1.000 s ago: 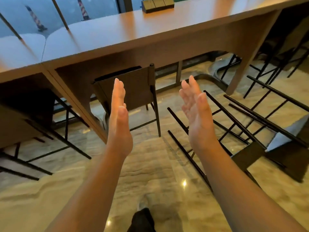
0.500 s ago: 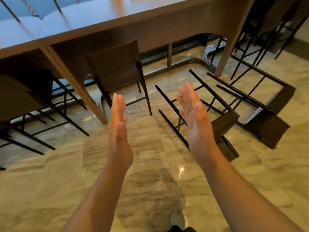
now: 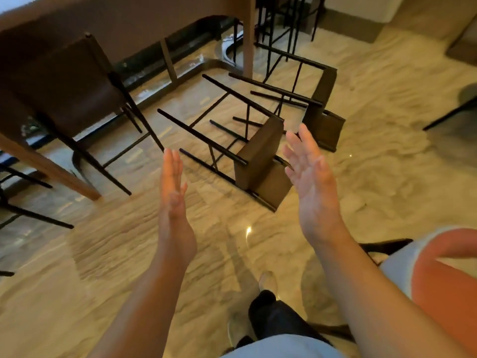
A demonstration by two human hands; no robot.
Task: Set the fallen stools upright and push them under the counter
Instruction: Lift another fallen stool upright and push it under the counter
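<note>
One stool (image 3: 69, 83) stands tucked under the table (image 3: 144, 16). Two fallen stools (image 3: 260, 161) (image 3: 322, 125) remain; both hands (image 3: 173, 187) (image 3: 313, 182) open, empty

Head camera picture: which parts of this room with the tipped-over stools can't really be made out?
- Counter: its top is cut off by the upper edge, head view.
- Farther fallen stool: its seat is partly hidden behind the nearer fallen stool and the right hand.
- Stools at the top: seats cut off by the upper edge.
- Floor: smeared by motion blur.
- Left hand: seen edge-on, palm hidden.
</note>
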